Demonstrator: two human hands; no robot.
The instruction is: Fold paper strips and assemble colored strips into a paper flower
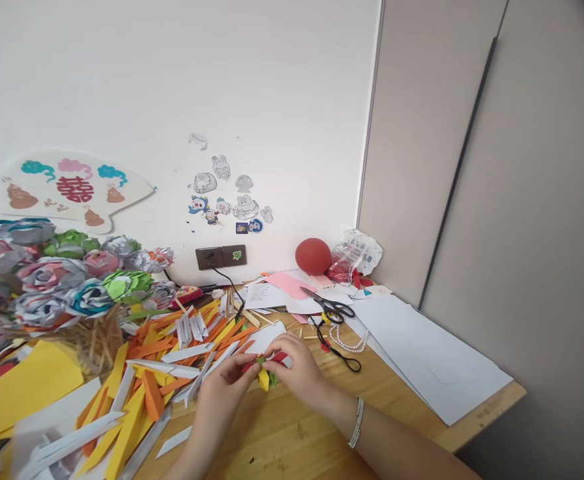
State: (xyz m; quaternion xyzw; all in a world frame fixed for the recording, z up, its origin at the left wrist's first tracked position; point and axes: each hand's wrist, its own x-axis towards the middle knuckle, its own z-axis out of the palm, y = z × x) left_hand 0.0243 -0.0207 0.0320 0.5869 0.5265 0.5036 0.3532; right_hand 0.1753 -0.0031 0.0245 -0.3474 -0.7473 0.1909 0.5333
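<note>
Both of my hands meet over the wooden table, pinching a small folded paper piece [263, 380] with red, yellow and green parts. My left hand [226, 385] has its thumb and fingers closed on the left side of it. From the right, my right hand [296, 369] grips the same piece with thumb and forefinger; a bracelet circles that wrist. The fingertips hide much of the paper, so its full shape cannot be made out. Beside my left hand lies a heap of folded orange, yellow and white paper strips [155, 393].
Paper flowers [52, 277] stand bunched at the left, near yellow sheets [27, 387]. Black-handled scissors [336, 309], a bead string [349, 343] and a red balloon [313, 256] lie beyond my hands. White sheets [432, 360] cover the table's right side, against a grey cabinet.
</note>
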